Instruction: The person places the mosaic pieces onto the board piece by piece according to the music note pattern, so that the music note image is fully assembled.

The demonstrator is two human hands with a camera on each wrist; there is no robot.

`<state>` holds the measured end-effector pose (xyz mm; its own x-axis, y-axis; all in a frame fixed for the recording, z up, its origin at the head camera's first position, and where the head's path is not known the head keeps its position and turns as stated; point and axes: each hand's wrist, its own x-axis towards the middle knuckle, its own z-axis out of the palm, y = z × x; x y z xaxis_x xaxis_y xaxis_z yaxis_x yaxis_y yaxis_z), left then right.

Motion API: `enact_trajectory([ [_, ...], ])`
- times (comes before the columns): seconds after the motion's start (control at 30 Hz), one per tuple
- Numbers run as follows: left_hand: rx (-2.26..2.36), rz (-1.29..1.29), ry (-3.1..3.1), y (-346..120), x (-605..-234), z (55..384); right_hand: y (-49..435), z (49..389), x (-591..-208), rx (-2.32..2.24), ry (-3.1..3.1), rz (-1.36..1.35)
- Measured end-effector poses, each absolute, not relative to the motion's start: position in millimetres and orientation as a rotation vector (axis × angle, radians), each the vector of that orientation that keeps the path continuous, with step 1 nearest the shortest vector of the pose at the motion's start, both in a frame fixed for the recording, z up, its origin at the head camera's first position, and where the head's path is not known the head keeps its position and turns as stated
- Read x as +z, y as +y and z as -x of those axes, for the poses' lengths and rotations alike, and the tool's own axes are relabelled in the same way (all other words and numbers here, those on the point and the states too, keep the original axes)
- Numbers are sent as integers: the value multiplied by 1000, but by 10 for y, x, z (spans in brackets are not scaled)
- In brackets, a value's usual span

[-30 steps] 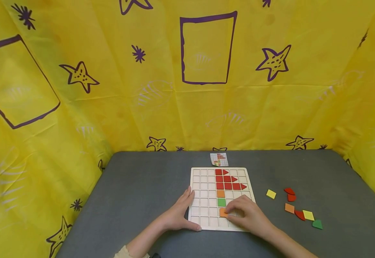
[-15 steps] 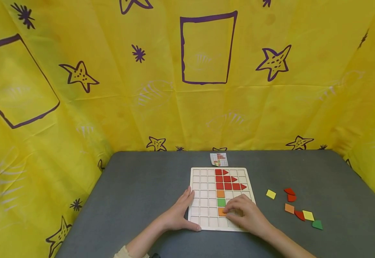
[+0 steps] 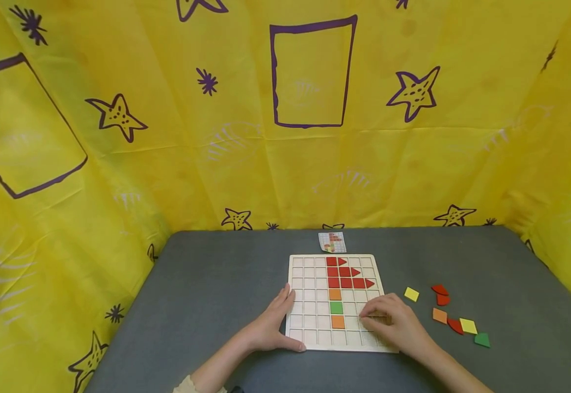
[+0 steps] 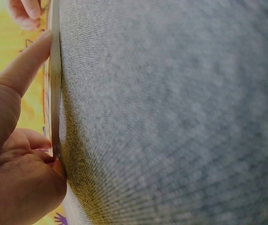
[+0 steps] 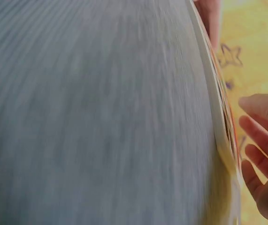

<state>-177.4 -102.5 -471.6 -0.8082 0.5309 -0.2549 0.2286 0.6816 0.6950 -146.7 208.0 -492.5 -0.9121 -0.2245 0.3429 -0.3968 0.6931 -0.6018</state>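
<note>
A pale wooden grid board (image 3: 310, 308) lies on the grey table. My left hand (image 3: 269, 327) rests against its near left corner, fingers along the left edge and thumb at the front edge. Down one column of the board sit an orange square (image 3: 335, 295), a green square (image 3: 336, 308) and a lower orange square (image 3: 338, 322). Red squares and triangles (image 3: 346, 283) form rows above them. My right hand (image 3: 394, 323) is over the board's right edge with nothing between its bent fingers. In the right wrist view its fingers (image 5: 260, 136) are spread beside the board's edge.
Loose pieces lie right of the board: a yellow square (image 3: 411, 294), red curved pieces (image 3: 439, 290), an orange square (image 3: 439, 315), another yellow square (image 3: 468, 326) and a green piece (image 3: 482, 340). A small pattern card (image 3: 332, 242) lies behind the board. Yellow cloth (image 3: 246, 164) surrounds the table.
The orange square slid left into the grid cell below the green square. My right hand has let go of it and moved right. The left hand stays at the board's corner.
</note>
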Motion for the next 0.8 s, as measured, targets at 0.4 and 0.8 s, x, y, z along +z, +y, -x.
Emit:
enact_trajectory([
  [0.4, 943, -608, 2451, -1034, -4728, 1779, 2858, 1412, -4827, 884, -2625, -100],
  [0.8, 943, -609, 2452, -1034, -4734, 1780, 3358, 1383, -4826, 847, -2757, 126],
])
